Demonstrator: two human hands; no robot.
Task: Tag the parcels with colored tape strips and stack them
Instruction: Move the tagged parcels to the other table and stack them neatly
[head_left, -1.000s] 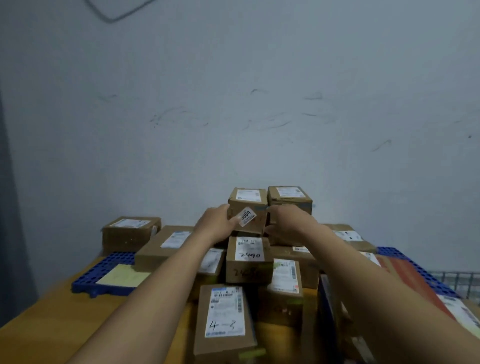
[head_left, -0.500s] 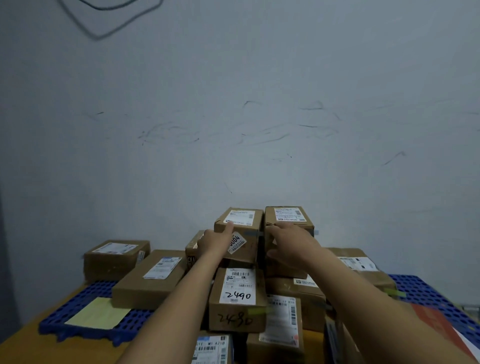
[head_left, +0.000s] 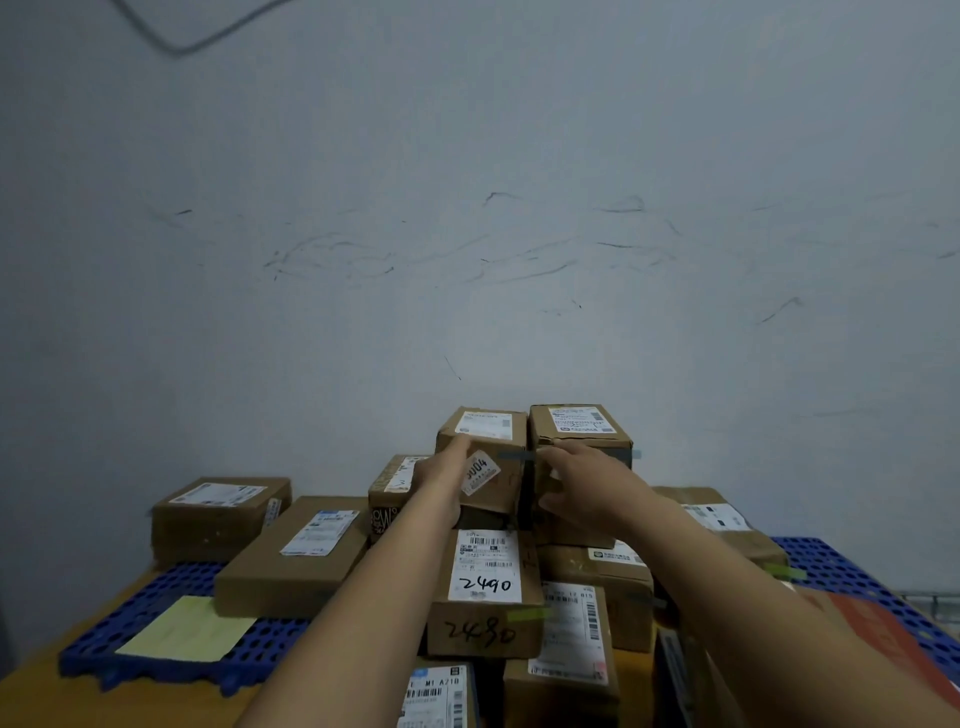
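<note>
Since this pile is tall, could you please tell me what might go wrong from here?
1. The top-left brown cardboard box with the slanted white sticker sits at an angle atop the stack; once the left hand leaves, it may tip.
2. The grey-blue tape strip crosses the seam onto the top-right brown cardboard box under the right hand, so it may bond both parcels.

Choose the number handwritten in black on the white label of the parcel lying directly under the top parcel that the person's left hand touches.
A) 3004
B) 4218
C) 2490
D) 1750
C: the white label of the lower parcel, right below the top parcel that the left hand touches, reads 2490 in black marker.
</note>
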